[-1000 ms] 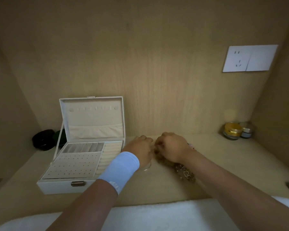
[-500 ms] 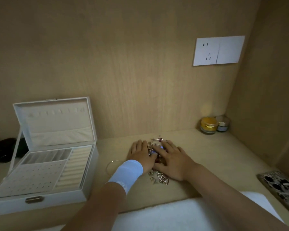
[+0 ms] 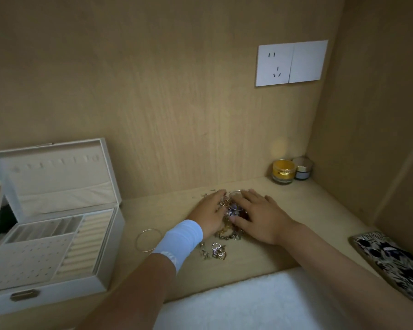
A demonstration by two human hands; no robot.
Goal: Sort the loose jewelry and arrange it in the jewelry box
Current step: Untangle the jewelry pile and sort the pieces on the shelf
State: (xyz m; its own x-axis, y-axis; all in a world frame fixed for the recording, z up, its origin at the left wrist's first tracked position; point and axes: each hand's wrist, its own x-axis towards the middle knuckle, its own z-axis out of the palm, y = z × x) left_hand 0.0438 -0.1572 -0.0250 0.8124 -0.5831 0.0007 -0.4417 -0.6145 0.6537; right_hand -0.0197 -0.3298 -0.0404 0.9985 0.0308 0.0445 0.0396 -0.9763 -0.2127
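Standing open at the lower left of the frame, the jewelry box (image 3: 57,290) shows no piece in its compartments, so sorting looks barely begun. At centre the left hand (image 3: 209,211) and right hand (image 3: 262,219) lie flat and splayed, side by side, over the tangled jewelry pile (image 3: 233,210), gripping nothing. Next, I judge, one piece must be pinched free; the bangle (image 3: 141,234) and heart charms (image 3: 219,251) below the pile lie separate.

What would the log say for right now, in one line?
stage: jewelry unsorted | left hand: flat on jewelry | right hand: flat on jewelry | box: lid open | bangle: loose by left wrist
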